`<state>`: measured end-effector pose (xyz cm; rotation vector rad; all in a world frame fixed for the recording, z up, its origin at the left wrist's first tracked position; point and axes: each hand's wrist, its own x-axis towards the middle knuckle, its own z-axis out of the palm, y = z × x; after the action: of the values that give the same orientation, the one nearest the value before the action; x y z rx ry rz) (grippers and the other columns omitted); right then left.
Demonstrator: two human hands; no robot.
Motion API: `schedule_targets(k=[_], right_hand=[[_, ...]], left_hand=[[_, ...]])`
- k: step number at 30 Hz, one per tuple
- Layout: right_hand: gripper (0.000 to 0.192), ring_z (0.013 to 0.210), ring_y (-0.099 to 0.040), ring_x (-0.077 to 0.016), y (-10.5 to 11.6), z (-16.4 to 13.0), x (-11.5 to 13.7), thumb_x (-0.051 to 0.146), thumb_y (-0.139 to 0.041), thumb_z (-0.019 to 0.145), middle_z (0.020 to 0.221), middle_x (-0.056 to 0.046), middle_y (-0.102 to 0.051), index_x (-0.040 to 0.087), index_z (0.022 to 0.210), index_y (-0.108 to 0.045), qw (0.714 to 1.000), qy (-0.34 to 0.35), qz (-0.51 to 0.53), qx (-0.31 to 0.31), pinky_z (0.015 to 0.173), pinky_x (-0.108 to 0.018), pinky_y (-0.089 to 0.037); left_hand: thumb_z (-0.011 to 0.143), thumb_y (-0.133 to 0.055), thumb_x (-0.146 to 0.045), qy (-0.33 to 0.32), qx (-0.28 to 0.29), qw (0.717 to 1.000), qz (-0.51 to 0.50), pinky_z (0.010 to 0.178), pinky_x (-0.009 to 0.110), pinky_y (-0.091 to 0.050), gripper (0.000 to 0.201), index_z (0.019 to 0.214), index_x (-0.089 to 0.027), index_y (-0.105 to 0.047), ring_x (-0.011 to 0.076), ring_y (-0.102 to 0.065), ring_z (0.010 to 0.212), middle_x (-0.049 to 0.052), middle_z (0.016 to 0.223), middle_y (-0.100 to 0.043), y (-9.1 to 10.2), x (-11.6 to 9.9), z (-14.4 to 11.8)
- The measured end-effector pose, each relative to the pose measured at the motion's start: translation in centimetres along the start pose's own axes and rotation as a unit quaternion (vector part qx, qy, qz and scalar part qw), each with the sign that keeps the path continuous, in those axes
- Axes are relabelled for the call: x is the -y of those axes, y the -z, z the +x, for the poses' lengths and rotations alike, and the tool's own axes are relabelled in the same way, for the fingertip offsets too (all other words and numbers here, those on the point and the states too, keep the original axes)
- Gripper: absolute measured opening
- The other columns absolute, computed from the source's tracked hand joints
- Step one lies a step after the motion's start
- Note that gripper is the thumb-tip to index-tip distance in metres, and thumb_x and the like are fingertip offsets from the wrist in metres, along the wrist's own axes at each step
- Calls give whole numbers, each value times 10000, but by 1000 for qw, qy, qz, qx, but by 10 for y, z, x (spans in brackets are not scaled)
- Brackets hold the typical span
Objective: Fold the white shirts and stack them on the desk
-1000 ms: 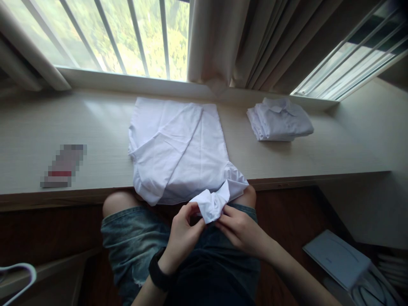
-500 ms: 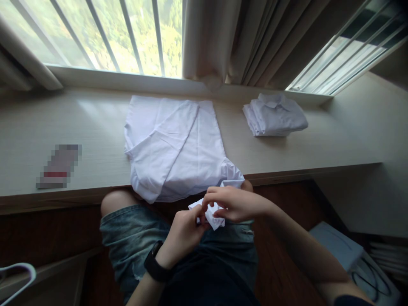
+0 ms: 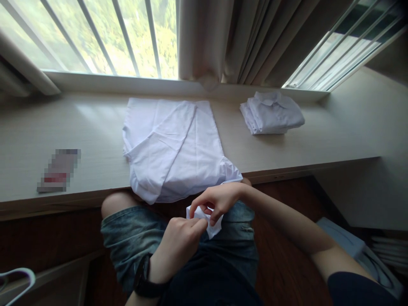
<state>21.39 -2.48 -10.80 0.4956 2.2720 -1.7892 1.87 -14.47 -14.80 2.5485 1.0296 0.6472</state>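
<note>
A long pale wooden surface [image 3: 287, 148] runs left to right under the barred window [image 3: 105, 38], with beige curtains [image 3: 229, 38] hanging at the far middle. Spread on the surface's middle lies a white shirt [image 3: 172, 148], partly folded, its near right corner spilling over the near edge toward the person's lap. Far right on the surface, well apart from it, sits a neat stack of folded white shirts [image 3: 270, 112]. At the near left of the surface lies a small blurred object [image 3: 59, 170], too indistinct to tell what it is.

Below the edge, the person sits in denim shorts [image 3: 134, 238]. Low on the right floor is a flat grey-blue box [image 3: 347, 246]; at the near left corner a curved white hanger tip [image 3: 15, 280] shows.

Over the lap, both hands work the hanging part of the shirt, a small bunched end of white cloth [image 3: 212, 225]. The right hand [image 3: 219, 202] comes from the right, its grip pinched on the cloth's top. The left hand [image 3: 181, 242], a dark band on its wrist, closes its grip on the cloth's near left side, the two hands just touching
</note>
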Motion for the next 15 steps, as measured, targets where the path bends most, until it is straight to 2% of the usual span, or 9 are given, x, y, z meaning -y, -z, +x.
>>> schedule_targets(k=[3, 6, 8, 12, 14, 15], right_hand=[[381, 598, -492, -57, 2, 5, -8, 356, -843, 706, 651, 70, -541, 147, 1004, -730, 998, -43, -4, 36, 578, -170, -337], [389, 574, -466, -52, 6, 5, -19, 453, -851, 679, 614, 69, -531, 130, 851, -721, 997, -70, -1, 33, 553, -179, -313], [417, 576, -452, -52, 7, 1, -27, 485, -842, 681, 615, 66, -531, 122, 836, -709, 998, -65, 25, 3, 549, -181, -305], [437, 619, -461, -61, 6, -9, -43, 500, -822, 706, 655, 51, -543, 112, 857, -687, 988, -36, 103, -114, 564, -174, -314], [447, 649, -483, -72, 2, -13, -50, 512, -812, 717, 685, 38, -562, 110, 864, -682, 979, -24, 132, -156, 587, -176, -340], [453, 657, -490, -77, -1, -14, -52, 520, -806, 722, 695, 33, -569, 110, 868, -679, 975, -21, 142, -167, 597, -179, -353]], left_hand=[[838, -512, -33, -10, -10, 1000, -11, 498, 265, -277, 199, 745, -208, -507, 101, -524, 493, -43, 589, -573, -4, -3, 3], [875, -523, -86, 25, -39, 999, -25, 505, 247, -294, 179, 741, -203, -517, 96, -527, 492, -39, 582, -574, -9, -3, 3], [887, -556, -137, 69, -73, 994, -39, 497, 226, -297, 201, 704, -198, -502, 85, -521, 481, -45, 560, -561, -11, 0, 1], [873, -635, -224, 175, -178, 966, -71, 480, 185, -313, 279, 641, -192, -483, 60, -486, 449, -64, 519, -513, -13, 3, -1], [856, -653, -233, 227, -199, 948, -103, 480, 178, -336, 239, 665, -195, -515, 63, -490, 456, -66, 532, -523, -10, 1, 0], [846, -659, -235, 248, -192, 941, -130, 483, 178, -350, 191, 704, -198, -537, 68, -499, 464, -65, 548, -539, -7, 0, 1]])
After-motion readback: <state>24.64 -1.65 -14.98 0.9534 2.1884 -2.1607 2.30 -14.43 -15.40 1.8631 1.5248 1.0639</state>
